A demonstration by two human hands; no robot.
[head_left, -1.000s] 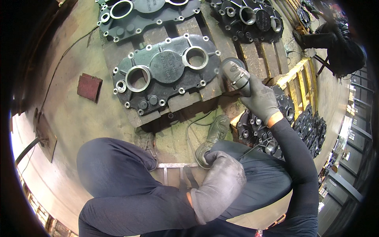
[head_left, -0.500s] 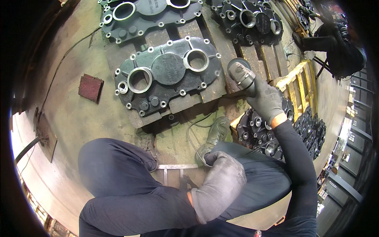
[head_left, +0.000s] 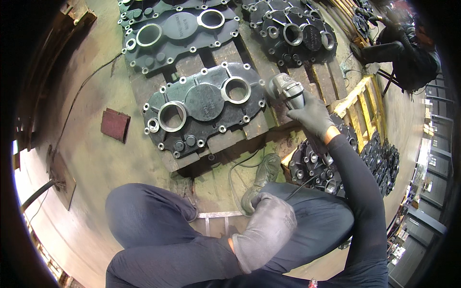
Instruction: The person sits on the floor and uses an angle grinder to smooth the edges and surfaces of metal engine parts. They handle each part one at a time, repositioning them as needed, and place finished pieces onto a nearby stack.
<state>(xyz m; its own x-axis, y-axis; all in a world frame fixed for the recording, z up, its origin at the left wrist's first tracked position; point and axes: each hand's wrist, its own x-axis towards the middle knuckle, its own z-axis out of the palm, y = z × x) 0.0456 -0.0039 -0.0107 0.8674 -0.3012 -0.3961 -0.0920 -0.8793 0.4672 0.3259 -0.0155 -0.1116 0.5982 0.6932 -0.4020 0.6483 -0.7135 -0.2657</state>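
Note:
My right hand (head_left: 312,115), in a grey glove, is closed round an angle grinder (head_left: 288,91) by its body. The grinder's head is beside the right end of a dark cast metal cover (head_left: 204,103); I cannot tell whether its disc touches. The cover has two large bored rings and small bolt bosses round its rim, and lies flat on a wooden pallet (head_left: 230,144). My left hand (head_left: 269,221), also gloved, rests on my right thigh with curled fingers. A power cable (head_left: 231,180) runs to it and shows again beyond it; what the fingers hold is hidden.
More cast covers (head_left: 177,29) lie at the back of the pallet, with others (head_left: 293,33) at its far right. Further castings (head_left: 379,161) stand by a yellow wooden crate (head_left: 360,103). A dark red pad (head_left: 115,125) lies on the floor. Another person (head_left: 408,53) sits far right.
The view has shifted, so the covers appear lower. My right hand has turned the grinder's head further toward the near cover's right end. My left hand stays on my thigh.

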